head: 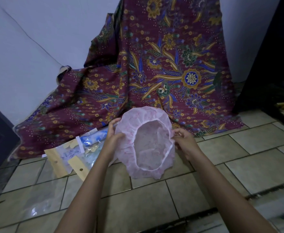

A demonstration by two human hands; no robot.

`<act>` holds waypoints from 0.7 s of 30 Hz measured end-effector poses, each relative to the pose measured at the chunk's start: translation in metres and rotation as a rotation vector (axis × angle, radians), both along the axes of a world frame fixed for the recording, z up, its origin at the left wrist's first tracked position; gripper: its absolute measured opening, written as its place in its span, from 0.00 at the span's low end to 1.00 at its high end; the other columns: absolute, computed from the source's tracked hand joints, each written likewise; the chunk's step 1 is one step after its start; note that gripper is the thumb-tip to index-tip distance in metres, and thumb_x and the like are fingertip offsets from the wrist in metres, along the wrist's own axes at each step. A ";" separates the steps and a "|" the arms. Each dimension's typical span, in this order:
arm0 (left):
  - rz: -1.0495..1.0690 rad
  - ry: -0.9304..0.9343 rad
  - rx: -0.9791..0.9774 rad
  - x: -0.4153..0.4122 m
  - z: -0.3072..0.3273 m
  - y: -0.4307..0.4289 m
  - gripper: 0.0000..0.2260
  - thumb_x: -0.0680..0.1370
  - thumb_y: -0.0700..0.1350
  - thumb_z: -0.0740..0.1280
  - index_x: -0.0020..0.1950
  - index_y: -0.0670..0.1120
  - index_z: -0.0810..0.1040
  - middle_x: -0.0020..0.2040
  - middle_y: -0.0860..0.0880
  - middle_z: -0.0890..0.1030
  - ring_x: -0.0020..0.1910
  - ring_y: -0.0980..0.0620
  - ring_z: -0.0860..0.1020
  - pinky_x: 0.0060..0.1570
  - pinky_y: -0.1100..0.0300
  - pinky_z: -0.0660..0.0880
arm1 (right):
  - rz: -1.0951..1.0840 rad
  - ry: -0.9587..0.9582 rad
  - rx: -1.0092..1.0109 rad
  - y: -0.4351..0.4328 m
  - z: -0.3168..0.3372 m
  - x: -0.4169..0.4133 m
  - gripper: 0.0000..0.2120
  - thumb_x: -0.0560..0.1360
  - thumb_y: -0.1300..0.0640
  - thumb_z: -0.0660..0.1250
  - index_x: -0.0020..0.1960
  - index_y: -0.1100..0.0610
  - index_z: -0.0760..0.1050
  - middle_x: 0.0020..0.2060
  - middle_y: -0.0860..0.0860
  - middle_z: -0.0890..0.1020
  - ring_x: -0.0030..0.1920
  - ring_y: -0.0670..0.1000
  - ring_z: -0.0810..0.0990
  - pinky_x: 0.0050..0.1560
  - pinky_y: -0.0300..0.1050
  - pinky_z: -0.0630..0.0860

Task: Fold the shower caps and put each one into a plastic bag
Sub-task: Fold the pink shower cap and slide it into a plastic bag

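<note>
Pink cap (pixel 145 172) hung open above floor (pixel 154 207); left hand (pixel 115 134) and right hand (pixel 185 140) pinched opposite rim edges. Filled bags (pixel 70 158) lay just left; patterned cloth (pixel 154 73) draped behind.

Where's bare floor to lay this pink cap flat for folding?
Bare tiles lie right of the pink shower cap, between the batik cloth and the right hand. Tiles between both forearms are free too. Left is crowded: packed bags and a clear plastic bag.

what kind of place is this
Likely a room at home, with work done on the beige tiled floor: a batik cloth drapes down a plain wall, and filled bags lie by the cap.
</note>
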State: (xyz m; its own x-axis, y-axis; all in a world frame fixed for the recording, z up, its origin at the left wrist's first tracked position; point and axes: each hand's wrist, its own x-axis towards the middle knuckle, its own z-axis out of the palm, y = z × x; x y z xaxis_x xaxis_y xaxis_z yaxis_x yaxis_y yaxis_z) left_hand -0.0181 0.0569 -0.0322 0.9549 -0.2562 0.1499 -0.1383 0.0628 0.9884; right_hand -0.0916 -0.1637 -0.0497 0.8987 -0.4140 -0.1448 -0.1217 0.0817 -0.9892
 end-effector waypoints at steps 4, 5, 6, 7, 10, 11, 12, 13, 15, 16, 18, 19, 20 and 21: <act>0.151 -0.299 0.384 0.010 0.019 -0.001 0.33 0.65 0.62 0.62 0.68 0.51 0.66 0.65 0.52 0.70 0.64 0.54 0.69 0.65 0.56 0.67 | 0.016 -0.102 -0.284 0.002 0.012 0.002 0.11 0.74 0.71 0.61 0.42 0.57 0.76 0.37 0.61 0.77 0.33 0.51 0.73 0.33 0.37 0.68; 0.157 -0.379 0.478 0.010 0.026 -0.003 0.31 0.67 0.63 0.61 0.68 0.54 0.67 0.64 0.54 0.70 0.65 0.53 0.68 0.67 0.51 0.65 | 0.033 -0.110 -0.361 0.003 0.015 0.003 0.10 0.74 0.70 0.62 0.45 0.58 0.78 0.40 0.64 0.78 0.36 0.56 0.75 0.36 0.40 0.69; 0.113 -0.435 0.539 0.010 0.033 -0.006 0.28 0.68 0.63 0.61 0.67 0.56 0.67 0.63 0.56 0.70 0.65 0.53 0.69 0.67 0.50 0.64 | 0.054 -0.123 -0.418 0.005 0.017 0.004 0.10 0.75 0.70 0.61 0.48 0.59 0.79 0.43 0.63 0.80 0.39 0.60 0.76 0.39 0.40 0.70; 0.030 -0.454 0.568 0.009 0.041 -0.012 0.25 0.69 0.62 0.62 0.65 0.57 0.68 0.62 0.57 0.71 0.64 0.54 0.69 0.66 0.53 0.65 | 0.072 -0.140 -0.457 0.007 0.020 0.004 0.11 0.75 0.70 0.61 0.50 0.60 0.79 0.43 0.59 0.81 0.40 0.58 0.77 0.39 0.36 0.71; -0.119 -0.399 0.586 0.010 0.053 -0.027 0.13 0.74 0.45 0.69 0.58 0.48 0.76 0.52 0.54 0.77 0.54 0.56 0.75 0.56 0.61 0.71 | 0.081 -0.235 -0.533 0.013 0.030 0.003 0.12 0.75 0.71 0.60 0.53 0.62 0.78 0.34 0.44 0.75 0.32 0.35 0.74 0.31 0.25 0.67; -0.091 -0.385 0.596 0.012 0.054 -0.029 0.09 0.74 0.41 0.69 0.54 0.45 0.78 0.47 0.54 0.78 0.47 0.57 0.75 0.50 0.63 0.71 | 0.056 -0.265 -0.556 0.014 0.031 0.002 0.12 0.75 0.71 0.60 0.53 0.62 0.78 0.32 0.42 0.72 0.30 0.34 0.72 0.31 0.25 0.66; -0.060 -0.375 0.613 0.014 0.054 -0.030 0.06 0.74 0.39 0.68 0.50 0.44 0.79 0.42 0.54 0.77 0.41 0.58 0.74 0.44 0.64 0.70 | 0.024 -0.290 -0.577 0.014 0.031 0.002 0.12 0.74 0.71 0.61 0.52 0.62 0.78 0.32 0.42 0.72 0.30 0.36 0.72 0.32 0.25 0.66; -0.042 -0.364 0.630 0.017 0.053 -0.028 0.03 0.75 0.38 0.68 0.47 0.43 0.79 0.38 0.54 0.76 0.37 0.58 0.72 0.40 0.65 0.69 | -0.010 -0.309 -0.597 0.013 0.033 0.001 0.11 0.74 0.70 0.61 0.52 0.62 0.78 0.33 0.42 0.72 0.31 0.37 0.71 0.33 0.25 0.67; -0.015 -0.333 0.604 0.020 0.050 -0.024 0.01 0.75 0.39 0.68 0.43 0.44 0.78 0.35 0.51 0.75 0.34 0.58 0.70 0.36 0.68 0.68 | -0.097 -0.333 -0.607 0.007 0.035 0.000 0.11 0.75 0.69 0.62 0.53 0.61 0.78 0.36 0.43 0.75 0.36 0.39 0.72 0.36 0.24 0.68; 0.013 -0.307 0.554 0.021 0.048 -0.020 0.04 0.76 0.39 0.67 0.41 0.45 0.77 0.34 0.50 0.74 0.32 0.60 0.70 0.34 0.71 0.67 | -0.156 -0.344 -0.587 0.003 0.036 0.000 0.10 0.75 0.69 0.62 0.52 0.59 0.78 0.36 0.44 0.76 0.36 0.40 0.72 0.36 0.24 0.69; 0.077 -0.252 0.443 0.022 0.044 -0.016 0.09 0.77 0.39 0.66 0.37 0.47 0.75 0.32 0.51 0.72 0.27 0.64 0.69 0.28 0.74 0.65 | -0.258 -0.373 -0.497 -0.004 0.038 -0.001 0.09 0.75 0.67 0.63 0.50 0.57 0.77 0.35 0.47 0.75 0.34 0.40 0.71 0.33 0.26 0.69; 0.100 -0.240 0.419 0.021 0.042 -0.015 0.11 0.77 0.39 0.65 0.36 0.48 0.74 0.31 0.52 0.72 0.24 0.64 0.69 0.27 0.74 0.65 | -0.280 -0.383 -0.470 -0.005 0.039 -0.001 0.08 0.75 0.67 0.63 0.50 0.57 0.77 0.34 0.49 0.74 0.32 0.41 0.70 0.32 0.27 0.68; 0.125 -0.236 0.408 0.020 0.039 -0.015 0.12 0.78 0.38 0.64 0.35 0.48 0.74 0.30 0.52 0.71 0.23 0.65 0.68 0.26 0.73 0.64 | -0.283 -0.377 -0.466 -0.005 0.038 -0.001 0.07 0.76 0.65 0.63 0.51 0.58 0.77 0.34 0.50 0.74 0.32 0.43 0.70 0.30 0.28 0.68; 0.148 -0.235 0.394 0.019 0.035 -0.016 0.12 0.78 0.38 0.64 0.35 0.48 0.73 0.30 0.51 0.70 0.23 0.65 0.68 0.26 0.73 0.64 | -0.271 -0.360 -0.475 -0.004 0.038 -0.002 0.06 0.76 0.63 0.63 0.51 0.57 0.76 0.34 0.50 0.74 0.32 0.44 0.70 0.30 0.29 0.67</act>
State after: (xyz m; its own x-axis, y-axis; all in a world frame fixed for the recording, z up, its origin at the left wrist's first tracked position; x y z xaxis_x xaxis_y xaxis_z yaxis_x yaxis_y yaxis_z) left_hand 0.0009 0.0413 0.0031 0.9373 -0.2006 0.2852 -0.3402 -0.3476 0.8737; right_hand -0.0931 -0.1675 -0.0120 0.7114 -0.5778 0.4002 0.1873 -0.3930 -0.9003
